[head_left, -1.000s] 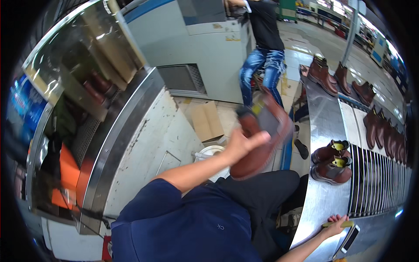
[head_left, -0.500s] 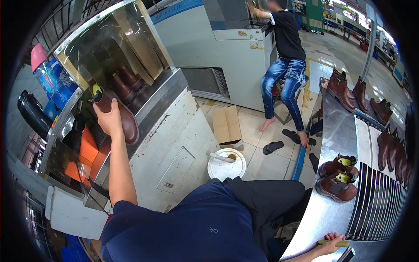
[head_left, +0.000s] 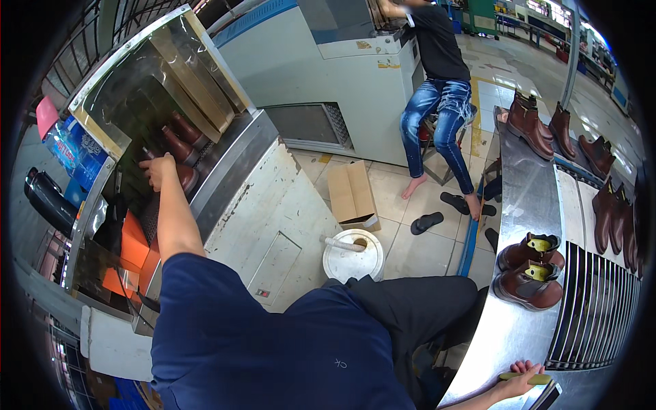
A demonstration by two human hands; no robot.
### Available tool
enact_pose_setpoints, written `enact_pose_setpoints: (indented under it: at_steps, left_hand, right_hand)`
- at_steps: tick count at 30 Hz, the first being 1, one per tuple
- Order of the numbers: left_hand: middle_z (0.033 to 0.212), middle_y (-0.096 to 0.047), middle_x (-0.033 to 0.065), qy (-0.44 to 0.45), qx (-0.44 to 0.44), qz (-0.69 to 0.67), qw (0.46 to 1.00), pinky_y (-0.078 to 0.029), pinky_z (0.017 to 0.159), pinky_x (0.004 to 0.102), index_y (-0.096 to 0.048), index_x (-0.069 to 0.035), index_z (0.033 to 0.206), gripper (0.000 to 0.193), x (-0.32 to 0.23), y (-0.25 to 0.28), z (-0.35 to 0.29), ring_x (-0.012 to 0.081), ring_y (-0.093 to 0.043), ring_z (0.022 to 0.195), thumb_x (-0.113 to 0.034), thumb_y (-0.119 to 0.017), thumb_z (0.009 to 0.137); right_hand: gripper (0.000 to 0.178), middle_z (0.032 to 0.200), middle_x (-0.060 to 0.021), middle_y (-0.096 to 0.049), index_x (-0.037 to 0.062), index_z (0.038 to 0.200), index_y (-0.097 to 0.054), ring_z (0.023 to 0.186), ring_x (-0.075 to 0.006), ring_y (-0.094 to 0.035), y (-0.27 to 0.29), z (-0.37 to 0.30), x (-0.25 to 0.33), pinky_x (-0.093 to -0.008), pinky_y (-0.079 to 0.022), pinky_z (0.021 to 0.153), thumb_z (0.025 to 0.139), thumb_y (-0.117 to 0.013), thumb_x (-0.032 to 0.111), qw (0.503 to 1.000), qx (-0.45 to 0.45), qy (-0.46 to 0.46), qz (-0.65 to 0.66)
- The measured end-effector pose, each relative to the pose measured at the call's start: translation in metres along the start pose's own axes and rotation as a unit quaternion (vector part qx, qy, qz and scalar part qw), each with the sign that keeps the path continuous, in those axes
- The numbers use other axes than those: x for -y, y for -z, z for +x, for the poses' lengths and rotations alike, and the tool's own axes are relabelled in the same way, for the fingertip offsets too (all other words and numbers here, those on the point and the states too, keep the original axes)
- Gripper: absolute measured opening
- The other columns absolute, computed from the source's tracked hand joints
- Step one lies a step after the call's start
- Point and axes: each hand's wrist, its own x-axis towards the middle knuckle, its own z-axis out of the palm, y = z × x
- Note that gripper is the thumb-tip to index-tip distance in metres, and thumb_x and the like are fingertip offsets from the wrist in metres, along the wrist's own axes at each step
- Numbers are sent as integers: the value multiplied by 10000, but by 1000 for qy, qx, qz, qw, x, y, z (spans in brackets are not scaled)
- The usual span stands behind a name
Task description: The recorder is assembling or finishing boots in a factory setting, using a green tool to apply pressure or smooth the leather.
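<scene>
My left hand [head_left: 159,171] reaches into the hooded machine [head_left: 232,160] at the left. Its fingers close round the upper part of a brown boot [head_left: 187,179], whose toe shows past the hand. Two more brown boots [head_left: 176,146] stand just beyond it under the clear hood. At the lower right my right hand [head_left: 518,383] is closed on a tool with an olive-green handle [head_left: 536,378]; the tool's kind I cannot make out. Farther along the same metal table [head_left: 482,348] sits a pair of brown boots [head_left: 527,285] with yellow-green linings.
Several brown boots [head_left: 526,130] line the right side, beside a metal grille [head_left: 591,314]. A white lidded bucket [head_left: 352,263] with a hose and an open cardboard box [head_left: 352,195] are on the floor ahead. A co-worker [head_left: 444,75] sits at another machine. An orange box [head_left: 133,242] lies at the left.
My left hand has moved deeper into the hooded machine with the brown boot, lowering it beside the others there. My right hand stays at the table with the tool.
</scene>
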Motion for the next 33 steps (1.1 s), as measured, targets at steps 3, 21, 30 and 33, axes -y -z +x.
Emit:
enact_pose_setpoints:
  at_steps: [3, 21, 30, 33]
  left_hand:
    - [1652, -123, 306, -158, 11, 16, 987, -454, 1033, 620, -184, -61, 1598, 1043, 12, 18, -62, 526, -496, 1323, -620, -668, 862]
    - [1297, -671, 210, -389, 238, 262, 851, -485, 1012, 491, -706, -82, 1257, 501, 23, -71, 128, 438, -619, 1211, -396, -380, 1042]
    - [1303, -670, 136, -638, 387, -396, 535, -485, 1013, 372, -644, 6, 1294, 304, -24, -3, -446, 268, -642, 1175, -98, -584, 1015]
    - [1091, -750, 121, -596, 619, -404, 314, -511, 958, 331, -677, -16, 1256, 329, -10, 26, -607, 204, -703, 1044, -62, -702, 931]
  right_hand:
    - [464, 914, -90, -622, 36, 1355, -523, 634, -109, -563, -2, 2, -2, -223, -467, 534, 1032, -634, 351, 1000, 2, 16, -4]
    - [306, 739, -45, -616, -6, 1191, -631, 588, -109, -540, 14, 18, -61, -233, -434, 493, 1018, -592, 242, 994, -3, -37, 103]
    - [426, 811, -89, -654, 8, 1354, -496, 581, -124, -621, -26, -4, 17, -238, -488, 469, 1013, -635, 223, 998, -7, -14, 63]
    - [465, 826, -108, -657, -9, 1358, -484, 595, -127, -631, -1, 3, 15, -238, -506, 488, 1015, -636, 265, 999, -13, 3, 35]
